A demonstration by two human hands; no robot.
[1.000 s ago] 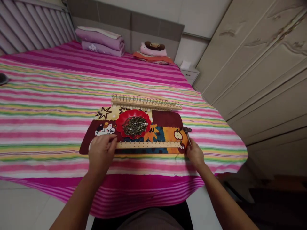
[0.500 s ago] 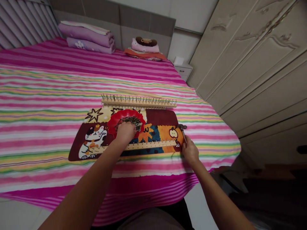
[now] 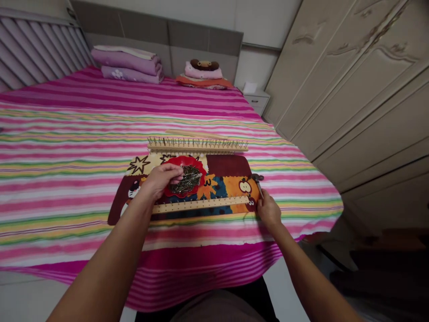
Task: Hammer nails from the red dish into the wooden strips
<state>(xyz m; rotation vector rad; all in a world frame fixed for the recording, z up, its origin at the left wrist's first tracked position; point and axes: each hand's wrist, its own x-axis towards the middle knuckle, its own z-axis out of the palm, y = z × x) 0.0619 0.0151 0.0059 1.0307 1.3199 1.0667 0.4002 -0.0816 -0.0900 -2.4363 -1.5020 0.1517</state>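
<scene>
My left hand is over the left rim of a red scalloped bowl, thumb and fingers pinched together. Whatever is between its fingertips is too small to make out. A heap of nails fills the bowl. In my right hand is a hammer, its head pointing away from me at the mat's right edge. In front of me lies a wooden strip with nails standing along it; my left forearm hides its left end. Everything rests on a patterned mat.
Behind the bowl lie wooden strips bristling with upright nails, with a thin bare strip beyond. The striped bed carries folded purple bedding and a pillow stack. A wardrobe stands at right.
My left hand has lifted out of the nails and shifted left to the bowl's rim, fingers now pinched. My right hand still holds the hammer in the same place. The view has shifted slightly.
</scene>
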